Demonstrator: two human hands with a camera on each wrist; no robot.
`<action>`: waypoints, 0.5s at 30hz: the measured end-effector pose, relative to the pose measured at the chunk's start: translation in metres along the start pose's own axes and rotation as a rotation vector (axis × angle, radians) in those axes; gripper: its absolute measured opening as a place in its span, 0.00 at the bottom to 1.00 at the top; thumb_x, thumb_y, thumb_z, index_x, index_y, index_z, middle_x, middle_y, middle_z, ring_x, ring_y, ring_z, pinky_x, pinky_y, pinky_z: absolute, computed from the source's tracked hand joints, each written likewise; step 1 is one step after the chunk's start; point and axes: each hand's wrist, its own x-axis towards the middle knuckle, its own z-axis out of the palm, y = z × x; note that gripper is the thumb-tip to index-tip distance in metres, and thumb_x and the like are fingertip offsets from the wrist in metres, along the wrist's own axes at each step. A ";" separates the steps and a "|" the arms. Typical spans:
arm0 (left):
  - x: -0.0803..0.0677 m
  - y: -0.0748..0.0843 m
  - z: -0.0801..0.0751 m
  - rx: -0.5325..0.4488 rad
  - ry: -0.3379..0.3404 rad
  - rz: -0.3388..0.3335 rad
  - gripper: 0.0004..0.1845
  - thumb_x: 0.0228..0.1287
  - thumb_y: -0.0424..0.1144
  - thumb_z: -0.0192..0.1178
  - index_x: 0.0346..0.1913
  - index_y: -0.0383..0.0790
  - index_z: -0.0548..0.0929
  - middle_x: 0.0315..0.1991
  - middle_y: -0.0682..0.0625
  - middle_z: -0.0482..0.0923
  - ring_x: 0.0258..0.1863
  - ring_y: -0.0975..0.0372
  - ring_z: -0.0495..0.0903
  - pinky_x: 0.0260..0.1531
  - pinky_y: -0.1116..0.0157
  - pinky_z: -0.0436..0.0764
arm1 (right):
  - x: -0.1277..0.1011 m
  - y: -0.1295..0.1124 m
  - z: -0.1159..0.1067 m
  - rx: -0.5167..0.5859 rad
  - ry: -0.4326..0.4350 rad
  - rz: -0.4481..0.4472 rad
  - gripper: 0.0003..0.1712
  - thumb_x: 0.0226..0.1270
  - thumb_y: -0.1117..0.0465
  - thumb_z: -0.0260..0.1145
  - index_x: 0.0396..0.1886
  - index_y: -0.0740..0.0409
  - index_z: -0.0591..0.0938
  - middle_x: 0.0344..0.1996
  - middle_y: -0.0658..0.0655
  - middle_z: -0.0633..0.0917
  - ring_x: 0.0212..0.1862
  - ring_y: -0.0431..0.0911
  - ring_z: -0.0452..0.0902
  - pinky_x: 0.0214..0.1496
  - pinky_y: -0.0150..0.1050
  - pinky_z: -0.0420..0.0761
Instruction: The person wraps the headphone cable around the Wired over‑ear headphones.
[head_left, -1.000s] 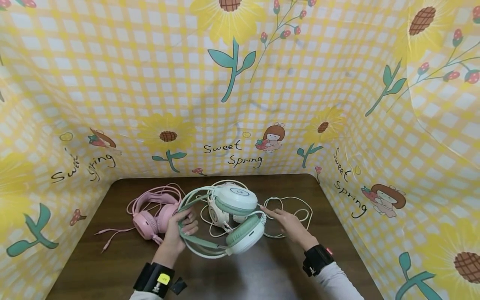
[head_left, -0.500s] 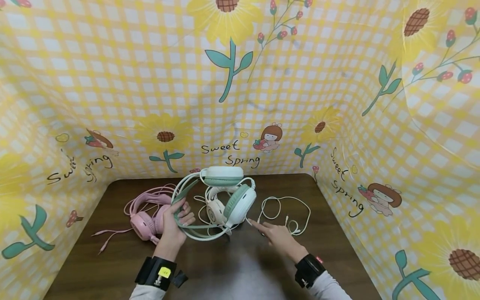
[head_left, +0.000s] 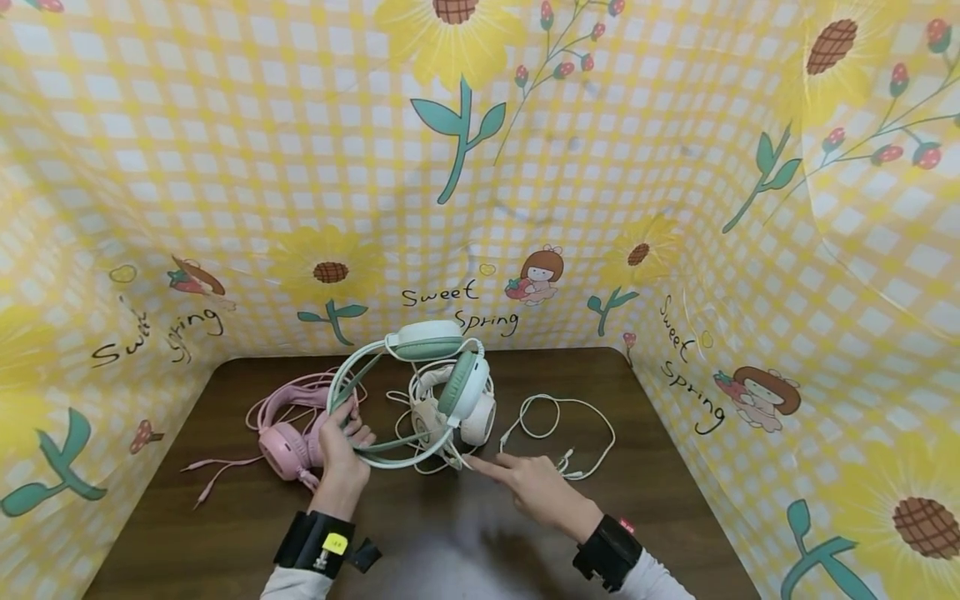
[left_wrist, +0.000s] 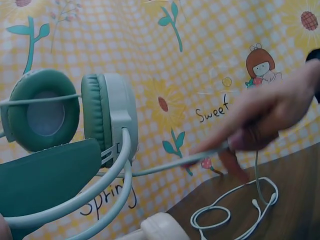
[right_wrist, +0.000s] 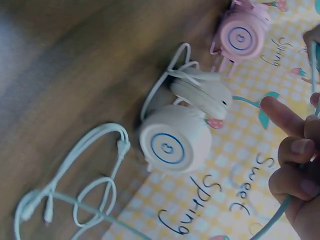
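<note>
My left hand (head_left: 341,454) grips the headband of white-and-green headphones (head_left: 467,387), raised over the table with both ear cups facing right. From the lower ear cup runs a pale green cable (left_wrist: 175,163), stretched across to my right hand (head_left: 543,492). The right fingers curl around this cable, with the index finger (right_wrist: 282,115) extended along toward the headphones. Beyond the hand, the cable drops to a loose coil with plugs (left_wrist: 215,212) on the tabletop. Part of the left hand is hidden behind the headband.
White headphones (head_left: 478,421) sit on the brown table (head_left: 645,517) behind the raised pair. Pink headphones (head_left: 283,450) lie at the left, their two plugs (head_left: 201,500) trailing further left. A yellow checked cloth (head_left: 450,242) walls the back and sides.
The left hand has shifted the green headphones left and turned their cups upward. My right hand has moved left and down along with the cable, and the coil on the table has changed shape.
</note>
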 end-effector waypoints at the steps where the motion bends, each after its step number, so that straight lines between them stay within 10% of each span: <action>1: 0.000 0.000 -0.001 0.015 0.013 0.014 0.15 0.74 0.36 0.49 0.25 0.43 0.71 0.16 0.57 0.61 0.09 0.68 0.53 0.12 0.74 0.57 | 0.001 0.000 -0.003 0.001 0.015 -0.003 0.54 0.40 0.80 0.62 0.71 0.40 0.72 0.28 0.44 0.74 0.21 0.35 0.64 0.16 0.29 0.61; 8: 0.002 0.000 -0.011 0.154 0.118 0.083 0.16 0.73 0.38 0.53 0.23 0.47 0.77 0.18 0.59 0.74 0.14 0.69 0.66 0.14 0.71 0.58 | 0.001 0.006 -0.024 0.036 0.117 0.005 0.30 0.60 0.71 0.65 0.62 0.46 0.80 0.26 0.43 0.77 0.21 0.35 0.69 0.15 0.32 0.66; 15: 0.001 0.004 -0.019 0.270 0.218 0.155 0.13 0.71 0.39 0.54 0.25 0.47 0.76 0.21 0.55 0.65 0.20 0.66 0.66 0.22 0.70 0.69 | -0.008 0.016 -0.035 0.042 0.160 0.042 0.15 0.65 0.63 0.68 0.50 0.48 0.86 0.30 0.43 0.85 0.26 0.37 0.80 0.20 0.35 0.75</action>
